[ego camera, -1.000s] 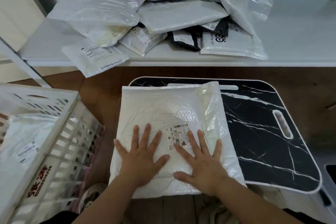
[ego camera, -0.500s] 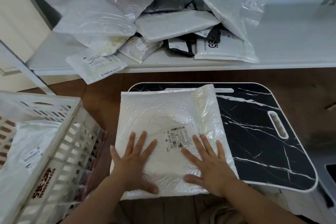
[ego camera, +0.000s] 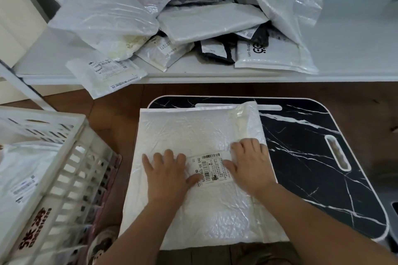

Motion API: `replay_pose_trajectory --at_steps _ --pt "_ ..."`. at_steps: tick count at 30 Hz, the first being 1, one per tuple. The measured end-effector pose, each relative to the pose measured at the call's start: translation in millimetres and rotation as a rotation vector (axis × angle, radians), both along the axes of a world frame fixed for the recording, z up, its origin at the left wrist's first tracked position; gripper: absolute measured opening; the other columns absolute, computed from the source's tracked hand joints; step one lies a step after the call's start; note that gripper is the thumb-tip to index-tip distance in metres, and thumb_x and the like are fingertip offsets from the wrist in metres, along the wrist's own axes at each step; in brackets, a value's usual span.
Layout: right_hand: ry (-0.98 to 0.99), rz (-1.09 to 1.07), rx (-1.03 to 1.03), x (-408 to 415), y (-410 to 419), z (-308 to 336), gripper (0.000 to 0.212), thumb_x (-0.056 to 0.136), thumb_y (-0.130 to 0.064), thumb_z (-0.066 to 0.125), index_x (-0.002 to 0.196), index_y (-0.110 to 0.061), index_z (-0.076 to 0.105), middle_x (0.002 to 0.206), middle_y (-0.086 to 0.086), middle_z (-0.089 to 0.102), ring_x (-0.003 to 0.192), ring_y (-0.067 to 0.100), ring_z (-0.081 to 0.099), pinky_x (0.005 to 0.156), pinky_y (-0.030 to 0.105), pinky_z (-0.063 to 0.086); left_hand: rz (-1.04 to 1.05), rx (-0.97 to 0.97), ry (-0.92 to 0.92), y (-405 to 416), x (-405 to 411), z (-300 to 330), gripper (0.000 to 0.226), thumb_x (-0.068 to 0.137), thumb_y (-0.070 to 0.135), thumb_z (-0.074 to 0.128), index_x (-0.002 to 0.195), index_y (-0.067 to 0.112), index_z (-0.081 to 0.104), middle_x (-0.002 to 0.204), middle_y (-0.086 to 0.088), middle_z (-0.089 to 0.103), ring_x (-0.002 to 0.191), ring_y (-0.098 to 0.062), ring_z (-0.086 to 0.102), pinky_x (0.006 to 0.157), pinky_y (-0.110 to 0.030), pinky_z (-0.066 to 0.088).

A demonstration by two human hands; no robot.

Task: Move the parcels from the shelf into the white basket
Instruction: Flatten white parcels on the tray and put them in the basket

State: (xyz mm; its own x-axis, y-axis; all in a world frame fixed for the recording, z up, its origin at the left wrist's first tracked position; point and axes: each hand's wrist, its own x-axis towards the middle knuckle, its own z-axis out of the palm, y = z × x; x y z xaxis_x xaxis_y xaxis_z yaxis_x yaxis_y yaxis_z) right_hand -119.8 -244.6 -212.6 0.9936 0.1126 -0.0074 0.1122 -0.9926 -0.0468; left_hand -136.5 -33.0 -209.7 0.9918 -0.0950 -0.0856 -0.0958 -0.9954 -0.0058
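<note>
A large white padded parcel (ego camera: 193,135) lies flat on a black marble-patterned lap table (ego camera: 312,157). My left hand (ego camera: 168,174) presses flat on it left of its shipping label (ego camera: 210,168). My right hand (ego camera: 249,161) rests on the parcel right of the label, fingers bent over a fold in the wrapping. The white slatted basket (ego camera: 71,157) stands at the left with a white parcel (ego camera: 23,174) inside. Several more parcels (ego camera: 172,23) are heaped on the white shelf (ego camera: 355,49) at the back.
One small labelled parcel (ego camera: 107,73) overhangs the shelf's front edge. Brown wooden floor (ego camera: 112,109) shows between the shelf, the basket and the lap table. A dark object (ego camera: 394,211) sits at the right edge.
Both hands have slid forward over the parcel to either side of the label. My right hand's fingers have gone from spread flat to bent. The parcel stays on the lap table.
</note>
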Motion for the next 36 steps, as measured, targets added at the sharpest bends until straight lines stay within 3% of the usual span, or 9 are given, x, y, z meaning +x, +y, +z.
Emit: replay_pose_trajectory --at_steps 2,4,7,14,19,24,27,31,36 --pt "0.140 0.016 -0.014 15.8 -3.3 -0.8 0.078 0.089 -0.072 0.029 0.151 -0.026 0.017 0.157 0.014 0.010 0.146 0.034 0.000 0.118 0.047 0.007 -0.014 -0.026 -0.039 1.6 6.1 -11.4 0.070 0.075 0.080 0.039 0.107 0.022 0.059 0.111 -0.010 0.055 0.110 -0.037 0.051 0.101 -0.073 0.025" --pt "0.240 0.046 -0.073 32.7 -11.9 -1.7 0.096 0.078 -0.086 0.018 0.150 -0.035 -0.018 0.153 0.012 -0.034 0.137 0.031 -0.038 0.116 0.054 -0.013 -0.021 -0.043 0.007 6.2 10.1 -22.8 0.084 0.077 0.084 0.030 0.135 0.026 0.046 0.143 -0.013 0.043 0.135 -0.043 0.035 0.102 -0.076 0.016" --pt "0.348 0.063 -0.135 49.5 -22.7 -7.1 0.109 0.062 -0.098 0.010 0.140 -0.037 -0.035 0.145 0.012 -0.047 0.129 0.032 -0.048 0.112 0.058 -0.017 -0.051 -0.038 0.023 12.4 17.2 -37.6 0.093 0.075 0.091 0.015 0.151 0.037 0.014 0.161 -0.005 0.011 0.147 -0.037 0.004 0.104 -0.076 0.007" --pt "0.387 0.071 -0.107 53.2 -26.4 -11.1 0.111 0.054 -0.101 -0.001 0.142 -0.041 -0.031 0.148 0.009 -0.043 0.134 0.029 -0.042 0.114 0.058 -0.013 -0.060 -0.076 0.059 10.2 20.4 -37.9 0.091 0.074 0.091 0.023 0.147 0.036 0.031 0.158 -0.005 0.024 0.145 -0.037 0.016 0.100 -0.077 0.014" --pt "0.473 0.028 -0.036 59.4 -22.7 1.9 0.112 0.059 -0.098 0.023 0.143 -0.043 -0.027 0.150 0.004 -0.041 0.136 0.024 -0.040 0.114 0.058 -0.013 -0.046 -0.119 0.145 13.2 22.1 -31.0 0.091 0.074 0.091 0.023 0.146 0.036 0.032 0.157 -0.006 0.026 0.144 -0.038 0.019 0.099 -0.076 0.012" --pt "0.312 -0.286 0.173 21.2 -16.6 16.9 0.120 0.069 -0.076 0.060 0.150 -0.031 -0.015 0.160 0.006 -0.006 0.147 0.029 -0.003 0.116 0.050 0.014 -0.046 -0.141 0.320 20.6 29.5 -14.1 0.095 0.073 0.089 0.026 0.145 0.046 -0.019 0.152 0.006 -0.037 0.140 -0.027 -0.035 0.106 -0.070 -0.014" --pt "0.235 -0.609 0.358 -0.6 -25.2 26.0 0.114 0.068 -0.055 0.078 0.151 -0.014 0.011 0.150 0.013 0.027 0.138 0.031 0.027 0.110 0.044 0.032 0.095 -0.223 0.335 31.2 29.7 5.1 0.099 0.076 0.075 0.053 0.150 0.042 -0.004 0.158 0.000 -0.024 0.146 -0.028 -0.020 0.116 -0.057 0.001" --pt "0.354 -0.862 0.820 -9.0 -42.5 40.3 0.061 0.070 -0.024 0.085 0.120 -0.003 0.058 0.108 0.011 0.065 0.092 0.025 0.061 0.084 0.037 0.051 0.570 -0.557 0.247 46.7 22.2 30.8 0.102 0.074 0.047 0.076 0.152 0.023 0.014 0.154 -0.012 0.022 0.139 -0.034 0.028 0.109 -0.051 0.034" --pt "0.427 -0.782 1.153 -13.8 -41.9 81.5 0.026 0.077 -0.001 0.076 0.100 -0.003 0.064 0.091 0.017 0.069 0.080 0.037 0.067 0.069 0.043 0.055 0.842 -0.962 0.267 62.7 9.0 59.7 0.088 0.073 0.023 0.083 0.144 0.004 0.034 0.143 -0.016 0.045 0.122 -0.034 0.051 0.095 -0.041 0.044"
